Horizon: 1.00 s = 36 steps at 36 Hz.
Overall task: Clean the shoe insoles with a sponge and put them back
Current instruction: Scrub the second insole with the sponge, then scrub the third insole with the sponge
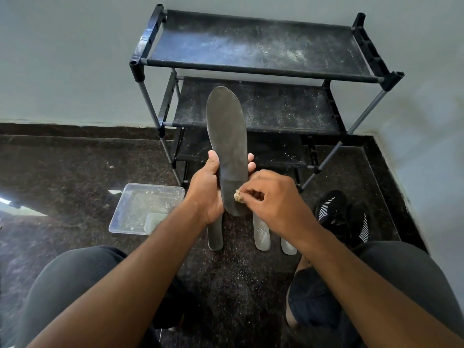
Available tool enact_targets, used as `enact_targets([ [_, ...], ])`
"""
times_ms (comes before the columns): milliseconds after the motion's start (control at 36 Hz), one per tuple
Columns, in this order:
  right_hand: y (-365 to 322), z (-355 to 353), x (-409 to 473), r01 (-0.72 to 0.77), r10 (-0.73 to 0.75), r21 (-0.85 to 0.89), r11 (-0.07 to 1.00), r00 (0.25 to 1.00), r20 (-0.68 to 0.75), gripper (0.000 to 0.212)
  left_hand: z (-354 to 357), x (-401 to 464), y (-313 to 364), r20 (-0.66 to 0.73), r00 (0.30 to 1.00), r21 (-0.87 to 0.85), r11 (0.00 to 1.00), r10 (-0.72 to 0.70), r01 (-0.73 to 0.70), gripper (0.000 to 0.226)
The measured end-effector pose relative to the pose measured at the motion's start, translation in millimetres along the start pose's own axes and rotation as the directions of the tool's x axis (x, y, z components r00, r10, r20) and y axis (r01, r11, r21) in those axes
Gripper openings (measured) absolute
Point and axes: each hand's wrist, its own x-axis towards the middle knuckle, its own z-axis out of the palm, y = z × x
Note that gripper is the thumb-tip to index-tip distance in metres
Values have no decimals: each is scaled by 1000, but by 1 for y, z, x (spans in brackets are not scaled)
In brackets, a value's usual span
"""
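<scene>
One dark grey insole (pixel 227 136), dusty, stands upright in the left hand (pixel 206 194).

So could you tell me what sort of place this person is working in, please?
Probably a home entryway corner: an empty, dusty black shoe rack stands against a plain wall, on a dark speckled stone floor, with black sneakers nearby.

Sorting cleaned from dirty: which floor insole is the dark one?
The leftmost insole, beneath the left hand; the other two are pale grey.
</scene>
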Motion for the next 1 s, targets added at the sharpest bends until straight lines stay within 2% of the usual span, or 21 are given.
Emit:
enact_targets([
  [111, 9, -4, 7, 10, -56, -270, 963, 985, -163, 13, 4, -6, -22, 22, 999, 233, 971, 46, -50, 68],
  [194, 18, -16, 12, -59, -43, -316, 947, 951, -307, 17, 5, -7, -35, 110, 992, 325, 941, 62, -95, 60],
  [250, 22, -22, 12, -122, -2, -310, 943, 928, -372, 12, 6, -8, -39, 147, 987, 369, 922, 70, -121, 56],
  [306, 24, -23, 12, -165, 50, -276, 947, 924, -378, 8, 5, -8, -38, 144, 986, 388, 912, 80, -131, 53],
  [417, 23, -14, 9, -97, 62, -182, 979, 980, -189, 7, 3, -9, -33, 106, 987, 357, 922, 122, -153, 49],
  [472, 26, -15, 10, -107, 76, -187, 976, 984, -163, 8, 2, -10, -34, 79, 989, 377, 915, 123, -144, 48],
  [583, 41, -32, 18, -262, 190, -147, 954, 906, -379, 7, 0, -10, -39, 66, 995, 450, 888, 76, -97, 55],
  [694, 38, -39, 16, -354, 332, 37, 934, 828, -452, 6, 1, -10, -37, 34, 997, 435, 896, 76, -83, 57],
  [778, 34, -37, 14, -429, 485, 228, 874, 790, -374, 7, -2, -10, -38, -16, 997, 389, 919, 78, -66, 57],
  [861, 34, -27, 11, -531, 652, 442, 723, 735, -186, 5, -6, -10, -44, -71, 995, 359, 933, 71, -41, 53],
  [1000, 37, 6, 0, -726, 776, 352, 590, 631, -1, 21, -20, -4, -60, -171, 974, 418, 906, 147, -63, 40],
])
